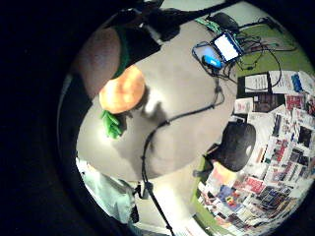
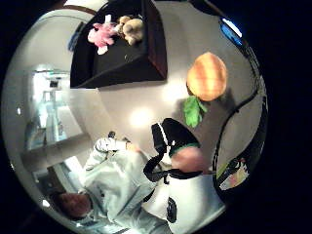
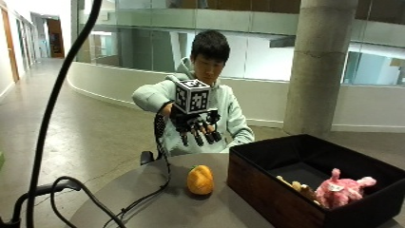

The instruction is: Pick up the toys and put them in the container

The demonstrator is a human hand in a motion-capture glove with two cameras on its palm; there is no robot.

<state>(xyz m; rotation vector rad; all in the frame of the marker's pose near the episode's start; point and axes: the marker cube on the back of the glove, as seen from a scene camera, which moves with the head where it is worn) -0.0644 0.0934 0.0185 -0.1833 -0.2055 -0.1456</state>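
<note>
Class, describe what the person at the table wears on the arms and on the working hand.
The right hand wears a black glove with chunky black fingers. Both arms are covered by the long sleeves of a pale mint-green hooded top. The other hand is not clearly visible.

Outside view: camera sits across the table from the person, low, near the tabletop edge, facing them and the raised hand. The box stands close to the lens, off to the thumb side of the hand.

Little finger side palm view: looks down from the palm onto the table well below it, and past the far edge to the floor beyond.

Thumb side palm view: looks down and back from the palm, taking in the table, the box and the person's own torso.

All three share the orange toy on the tabletop below the hand. Outside and thumb views share the box.
</note>
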